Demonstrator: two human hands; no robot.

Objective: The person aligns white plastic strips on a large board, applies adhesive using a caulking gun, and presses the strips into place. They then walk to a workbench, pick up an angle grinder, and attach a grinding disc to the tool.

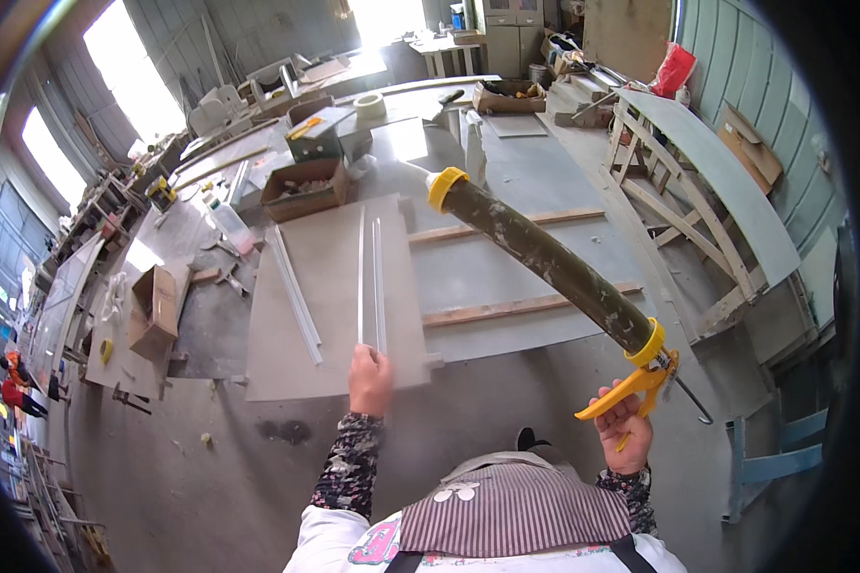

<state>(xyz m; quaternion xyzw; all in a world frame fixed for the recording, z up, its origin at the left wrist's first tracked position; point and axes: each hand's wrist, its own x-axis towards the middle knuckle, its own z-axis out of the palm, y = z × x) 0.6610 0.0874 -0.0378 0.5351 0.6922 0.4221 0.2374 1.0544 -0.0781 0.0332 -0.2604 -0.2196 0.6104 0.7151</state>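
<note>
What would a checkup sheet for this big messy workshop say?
Surface: long grey workbench with a grey panel on it.
Job's things: two pale thin strips; yellow caulking gun with a dark tube.
Clutter: open cardboard boxes, tape roll, plastic bottle.
Hands: left hand grips the strips' near ends; right hand holds the gun's handle.
Cables: nothing seen.
Surroundings: wooden frame, bright windows.

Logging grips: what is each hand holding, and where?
Right hand grips the caulking gun by its yellow handle. Left hand holds the near end of the pale strips.
</note>
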